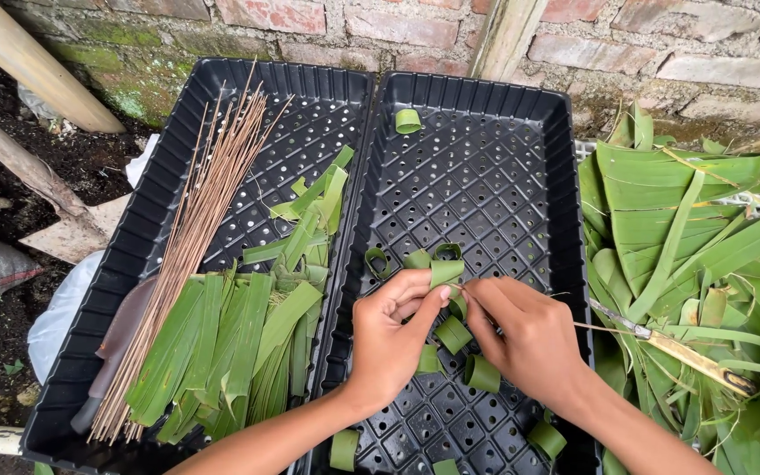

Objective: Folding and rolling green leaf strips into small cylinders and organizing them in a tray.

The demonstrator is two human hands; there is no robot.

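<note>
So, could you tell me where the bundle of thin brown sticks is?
The bundle of thin brown sticks lies diagonally in the left black tray, left of the cut leaf strips.

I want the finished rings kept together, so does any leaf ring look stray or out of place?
Yes. One green leaf ring sits alone at the far edge of the right black tray, apart from the cluster of rings near the left hand and right hand, which pinch a leaf loop.
</note>
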